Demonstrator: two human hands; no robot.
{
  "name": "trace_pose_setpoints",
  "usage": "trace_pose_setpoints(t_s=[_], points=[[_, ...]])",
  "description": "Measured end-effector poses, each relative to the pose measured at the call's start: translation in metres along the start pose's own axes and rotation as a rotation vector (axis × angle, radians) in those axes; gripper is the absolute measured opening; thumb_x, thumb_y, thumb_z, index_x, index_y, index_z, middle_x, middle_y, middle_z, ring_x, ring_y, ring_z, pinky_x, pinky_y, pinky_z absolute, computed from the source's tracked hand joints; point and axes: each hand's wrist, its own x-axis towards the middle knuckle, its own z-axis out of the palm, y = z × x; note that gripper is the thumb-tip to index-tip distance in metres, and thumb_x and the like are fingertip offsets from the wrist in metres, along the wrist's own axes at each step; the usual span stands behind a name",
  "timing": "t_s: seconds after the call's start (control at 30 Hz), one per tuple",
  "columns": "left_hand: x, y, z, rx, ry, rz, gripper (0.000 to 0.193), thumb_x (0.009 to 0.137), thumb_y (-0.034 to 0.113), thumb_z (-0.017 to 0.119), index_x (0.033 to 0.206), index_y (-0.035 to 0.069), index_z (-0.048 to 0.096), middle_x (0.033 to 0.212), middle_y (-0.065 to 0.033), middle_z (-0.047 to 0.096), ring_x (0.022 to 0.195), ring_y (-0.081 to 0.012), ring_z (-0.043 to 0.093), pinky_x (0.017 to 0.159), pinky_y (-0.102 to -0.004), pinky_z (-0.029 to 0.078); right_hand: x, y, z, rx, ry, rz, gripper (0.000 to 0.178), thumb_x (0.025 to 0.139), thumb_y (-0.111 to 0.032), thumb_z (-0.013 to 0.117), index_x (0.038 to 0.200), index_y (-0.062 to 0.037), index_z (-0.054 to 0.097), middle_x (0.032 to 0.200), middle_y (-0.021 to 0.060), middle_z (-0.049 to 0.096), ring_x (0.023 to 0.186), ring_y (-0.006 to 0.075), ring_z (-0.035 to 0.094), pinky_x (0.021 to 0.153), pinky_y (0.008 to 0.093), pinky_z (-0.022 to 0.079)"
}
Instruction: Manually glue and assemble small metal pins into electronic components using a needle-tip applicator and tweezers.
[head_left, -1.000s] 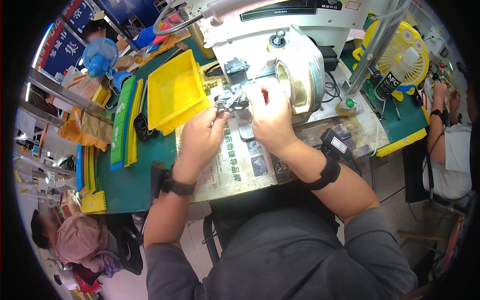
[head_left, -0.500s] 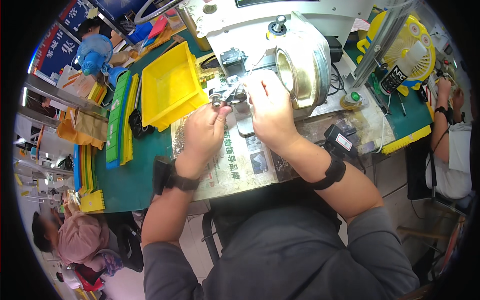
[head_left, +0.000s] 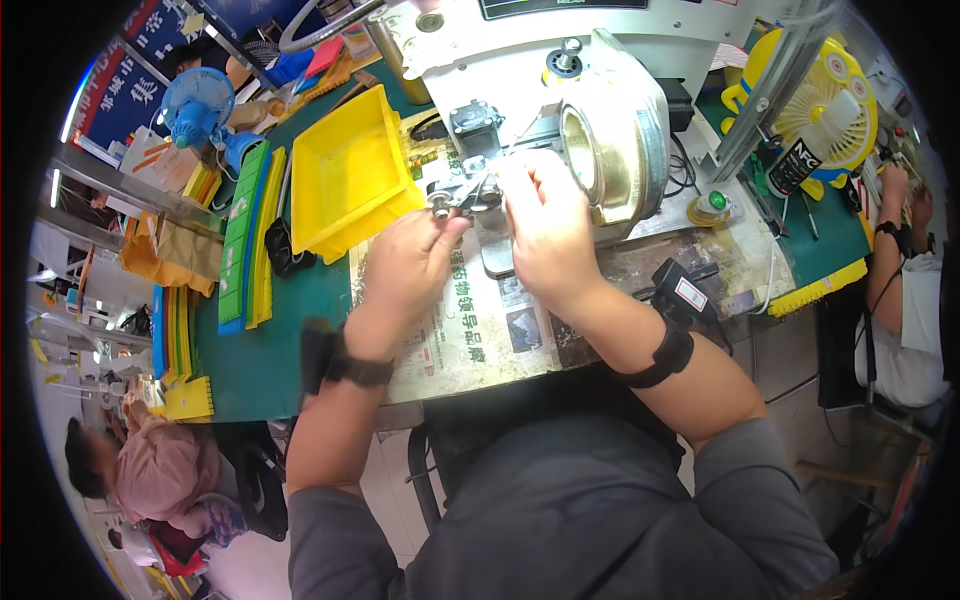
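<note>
My left hand is closed, thumb pressed to the fingers, just below a small metal clamp-like fixture at the front of the white machine. What its fingertips pinch is too small to make out. Just right of the fixture, my right hand is also closed, its fingers pinched near the metal parts. Its own knuckles hide whatever lies between the fingertips. Close beside my right hand is a large wheel-shaped metal drum. A black block is mounted behind the fixture.
A yellow bin sits left of my hands, beside stacked green, blue and yellow strips. Rightward are a green-topped button, a black box with a white label, a bottle and a yellow fan. Other people sit on both sides.
The view has shifted slightly, so bench things appear a little lower and farther right. Both hands stay closed at the fixture with nearly the same pose.
</note>
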Motion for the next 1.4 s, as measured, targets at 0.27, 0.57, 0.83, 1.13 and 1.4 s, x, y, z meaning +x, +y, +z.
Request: trace_pose_setpoints(t_s=[0.27, 0.57, 0.83, 1.13, 1.4], points=[[-0.033, 0.074, -0.036, -0.086, 0.006, 0.041, 0.022, 0.089, 0.016, 0.071, 0.107, 0.004, 0.064, 0.091, -0.0125, 0.065, 0.078, -0.0287, 0.064, 0.069, -0.0369, 0.052, -0.057, -0.038, -0.081, 0.636, -0.187, 0.498, 0.023, 0.106, -0.024, 0.053, 0.108, -0.0012, 0.057, 0.085, 0.0013, 0.059, 0.074, 0.0078, 0.052, 0.068, 0.0256, 0.045], [-0.003, 0.093, 0.024, -0.469, -0.118, -0.082, 0.057, 0.089, 0.006, 0.068, 0.144, 0.002, 0.052, 0.119, -0.0183, 0.065, 0.096, -0.0261, 0.069, 0.087, -0.0355, 0.055, -0.046, -0.030, -0.085, 0.826, -0.020, 0.330, 0.024, 0.108, -0.021, 0.047, 0.099, -0.0016, 0.055, 0.082, 0.0020, 0.054, 0.067, 0.0046, 0.042, 0.061, 0.0208, 0.036], [-0.024, 0.062, -0.042, -0.036, 0.150, 0.055, 0.016, 0.089, 0.004, 0.069, 0.105, 0.005, 0.073, 0.081, -0.0122, 0.070, 0.071, -0.0250, 0.066, 0.064, -0.0339, 0.050, -0.053, -0.009, -0.113, 0.752, -0.001, 0.421, 0.021, 0.107, -0.014, 0.047, 0.093, -0.0011, 0.055, 0.081, 0.0025, 0.054, 0.064, 0.0049, 0.041, 0.060, 0.0207, 0.035], [-0.009, 0.108, 0.035, -0.522, 0.172, -0.117, 0.042, 0.090, 0.004, 0.065, 0.132, 0.004, 0.062, 0.111, -0.0152, 0.069, 0.086, -0.0230, 0.067, 0.074, -0.0309, 0.054, -0.049, -0.017, -0.092, 0.808, -0.038, 0.414, 0.021, 0.107, -0.015, 0.047, 0.093, -0.0011, 0.055, 0.079, 0.0021, 0.053, 0.064, 0.0050, 0.042, 0.060, 0.0213, 0.035], [-0.025, 0.064, -0.021, -0.058, 0.200, 0.113, 0.011, 0.087, 0.000, 0.068, 0.097, 0.004, 0.072, 0.079, -0.0118, 0.067, 0.068, -0.0262, 0.064, 0.062, -0.0344, 0.049, -0.052, -0.004, -0.124, 0.728, -0.005, 0.399, 0.021, 0.106, -0.013, 0.047, 0.092, -0.0012, 0.056, 0.080, 0.0028, 0.055, 0.064, 0.0056, 0.043, 0.059, 0.0213, 0.036]])
